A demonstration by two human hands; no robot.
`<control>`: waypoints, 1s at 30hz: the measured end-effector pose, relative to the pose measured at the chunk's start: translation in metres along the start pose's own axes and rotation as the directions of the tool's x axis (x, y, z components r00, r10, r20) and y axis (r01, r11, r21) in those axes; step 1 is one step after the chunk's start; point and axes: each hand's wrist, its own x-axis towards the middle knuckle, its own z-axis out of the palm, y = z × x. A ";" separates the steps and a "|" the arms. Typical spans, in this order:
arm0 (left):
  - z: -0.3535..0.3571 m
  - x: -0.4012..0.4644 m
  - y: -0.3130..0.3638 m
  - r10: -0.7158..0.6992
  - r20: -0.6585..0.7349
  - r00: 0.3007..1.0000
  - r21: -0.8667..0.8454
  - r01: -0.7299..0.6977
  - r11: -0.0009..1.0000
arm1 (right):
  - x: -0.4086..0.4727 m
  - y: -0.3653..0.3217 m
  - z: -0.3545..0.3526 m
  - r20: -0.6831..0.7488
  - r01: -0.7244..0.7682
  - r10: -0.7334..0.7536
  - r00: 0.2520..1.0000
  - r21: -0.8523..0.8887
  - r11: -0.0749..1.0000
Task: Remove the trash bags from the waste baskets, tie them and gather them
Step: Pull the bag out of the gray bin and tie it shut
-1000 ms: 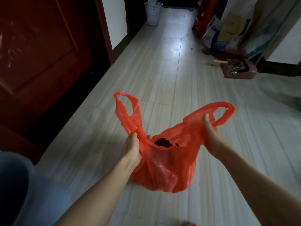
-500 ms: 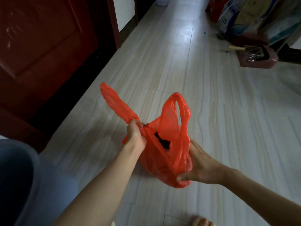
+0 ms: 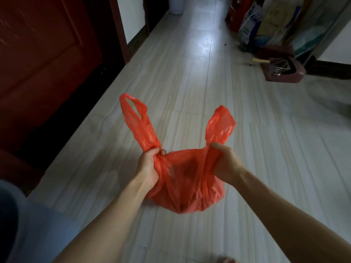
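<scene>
Bag: red trash bag — thin, soft, light, slippery film
Hold: left hand and right hand each clench one handle base — knot there

white basket: cut by top edge | bag contents: perhaps dark, unclear

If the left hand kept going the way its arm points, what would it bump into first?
Probably the red bag's own handle, which rises just beyond the left hand gripping its base. Past that, only bare floor shows, though depth is hard to judge.
</scene>
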 end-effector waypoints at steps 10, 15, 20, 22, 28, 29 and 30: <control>0.011 -0.007 -0.007 -0.062 0.105 0.993 -0.050 0.068 0.996 | -0.006 0.018 0.008 0.127 0.201 -0.183 0.975 -0.857 0.474; 0.014 -0.004 -0.017 -0.018 0.012 1.000 -0.058 0.019 0.998 | 0.004 0.029 0.017 -0.070 0.318 -0.499 0.864 -0.691 0.649; -0.002 0.006 -0.017 0.139 -0.227 0.964 0.082 -0.123 0.989 | 0.015 0.014 0.017 -0.279 0.370 -0.560 0.780 -0.516 0.772; -0.009 0.010 -0.015 0.250 -0.264 0.931 0.204 -0.199 0.958 | 0.017 0.007 0.016 -0.348 0.372 -0.473 0.810 -0.319 0.872; -0.012 0.007 -0.011 0.291 -0.236 0.927 0.183 -0.251 0.951 | 0.029 0.011 0.020 -0.391 0.180 -0.079 0.917 0.229 0.957; -0.010 0.005 -0.008 0.249 -0.208 0.946 0.119 -0.229 0.966 | 0.029 0.012 0.021 -0.399 0.173 -0.097 0.912 0.161 0.972; -0.009 0.004 -0.005 0.188 -0.146 0.971 0.051 -0.182 0.982 | 0.029 0.013 0.020 -0.399 0.172 -0.123 0.909 0.090 0.981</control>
